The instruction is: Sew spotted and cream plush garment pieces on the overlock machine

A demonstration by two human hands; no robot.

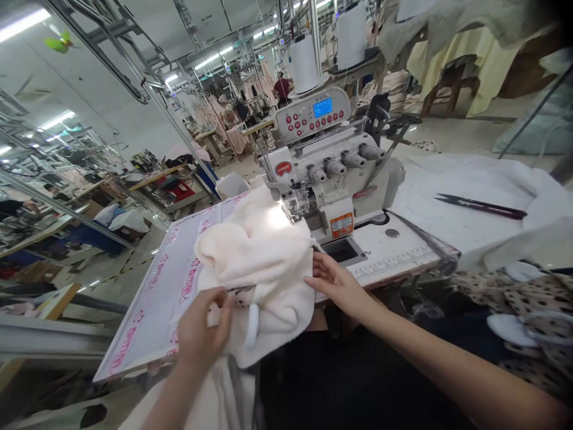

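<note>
A bunched piece of cream fleece fabric (268, 257) lies on the sewing table, its far part under the lit presser foot of an overlock sewing machine (322, 173). My left hand (203, 322) is closed at the fabric's near left edge, pinching it beside a dark-spotted patch (242, 297). A small white loop (252, 325) hangs from the fabric near that patch. On the right edge of the fabric rests my right hand (335, 283), fingers bent around the edge with the thumb below; they grip the fleece.
Thread snips (481, 206) lie on white cloth (492, 179) at the right. White thread cones (305, 64) stand behind the machine. Spotted fabric (483, 292) is heaped at the lower right. A person (282, 88) sits far back among other machines.
</note>
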